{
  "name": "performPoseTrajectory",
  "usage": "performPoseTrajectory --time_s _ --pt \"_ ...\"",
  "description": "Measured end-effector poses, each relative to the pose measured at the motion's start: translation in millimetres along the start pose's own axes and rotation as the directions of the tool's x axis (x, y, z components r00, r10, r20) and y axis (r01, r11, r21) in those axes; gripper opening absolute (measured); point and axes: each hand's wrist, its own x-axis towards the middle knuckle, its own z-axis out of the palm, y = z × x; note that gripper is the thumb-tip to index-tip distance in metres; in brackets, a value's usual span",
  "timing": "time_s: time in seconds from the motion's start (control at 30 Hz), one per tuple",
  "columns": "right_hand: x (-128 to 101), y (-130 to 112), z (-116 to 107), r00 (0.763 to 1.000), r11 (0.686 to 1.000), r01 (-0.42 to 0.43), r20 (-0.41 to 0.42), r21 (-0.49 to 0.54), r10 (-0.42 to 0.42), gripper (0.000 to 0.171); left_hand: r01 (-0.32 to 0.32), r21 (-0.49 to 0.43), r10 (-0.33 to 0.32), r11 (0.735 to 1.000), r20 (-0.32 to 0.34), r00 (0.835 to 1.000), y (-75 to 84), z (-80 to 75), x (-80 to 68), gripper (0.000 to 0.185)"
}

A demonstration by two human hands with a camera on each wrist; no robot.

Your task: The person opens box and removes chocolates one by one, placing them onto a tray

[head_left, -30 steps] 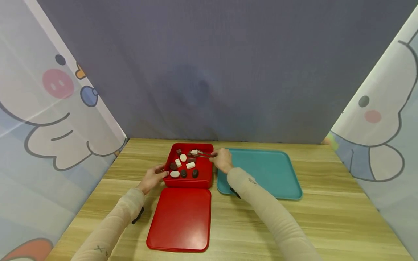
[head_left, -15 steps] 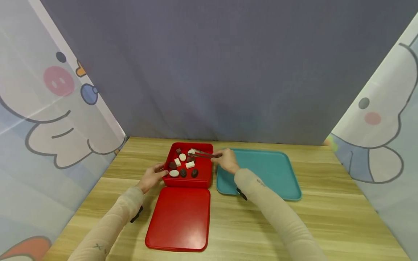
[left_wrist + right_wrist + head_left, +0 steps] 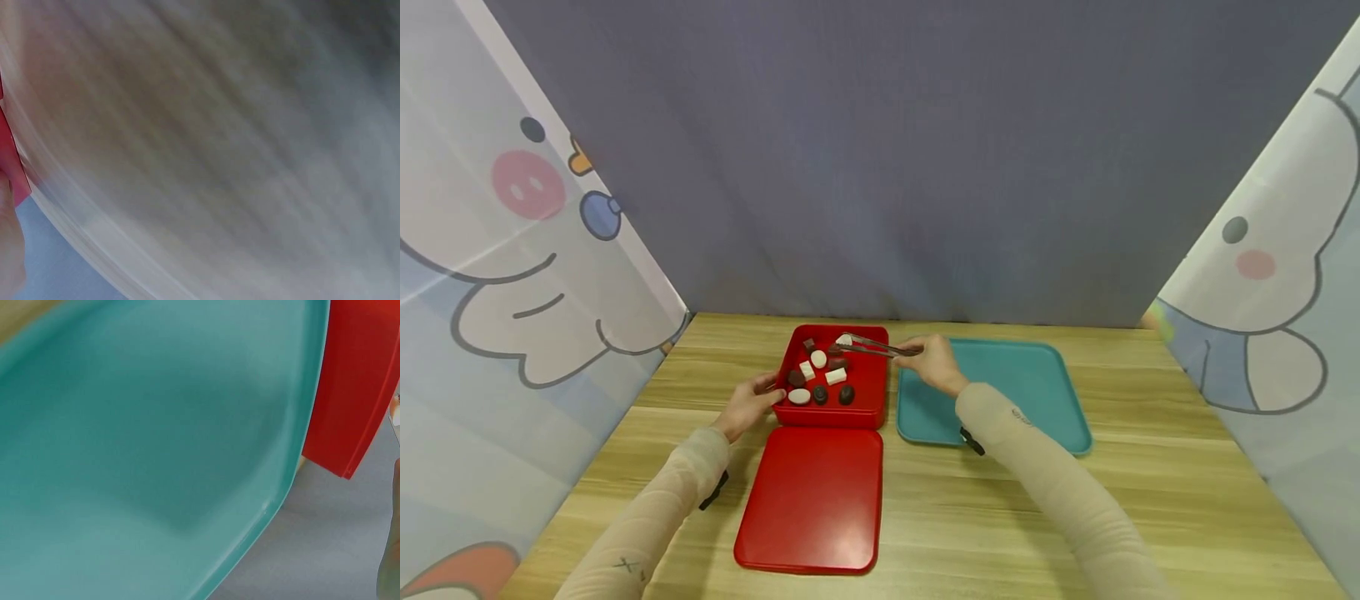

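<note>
My left hand (image 3: 748, 407) holds the front left corner of a red box (image 3: 871, 400), its thumb over the rim. Dark brown and white chocolate-like pieces of several shapes lie in the box. My right hand (image 3: 934, 363), right of the box and over the near-left part of a teal tray (image 3: 1015, 400), grips slim metal tongs (image 3: 887, 347). Their tips point left over the box's far part, at a white piece (image 3: 844, 340); whether they clasp it I cannot tell. In the right wrist view only part of the hand (image 3: 390, 550) shows, at the right edge.
A flat red lid (image 3: 812, 504) lies on the wooden table (image 3: 985, 533) just in front of the box. The tray stands close to the box's right side. Behind the table hangs a grey curtain (image 3: 880, 167), with cartoon-printed cloths (image 3: 1292, 250) at both sides.
My right hand has drawn to the right, and the tongs' handles with it. The white piece at the tips sits slightly farther back in the box. My left hand has stayed at the box's corner.
</note>
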Motion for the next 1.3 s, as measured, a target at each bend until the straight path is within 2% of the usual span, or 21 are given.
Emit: performPoseTrajectory --time_s 0.43,0.73,1.3 --pt "-10 11 -25 1.000 1.000 -0.018 -0.010 -0.014 0.017 0.026 -0.008 0.024 0.008 1.000 0.000 1.000 -0.1 0.4 2.8 0.054" --pt "-13 12 -41 1.000 1.000 -0.017 -0.010 -0.022 0.017 0.030 0.019 0.025 -0.018 1.000 -0.018 1.000 0.8 -3.3 1.7 0.054" --pt "-25 36 -74 0.998 0.996 -0.065 -0.015 -0.068 0.064 0.035 0.019 0.017 -0.018 1.000 -0.024 1.000 -0.1 1.8 -1.8 0.052"
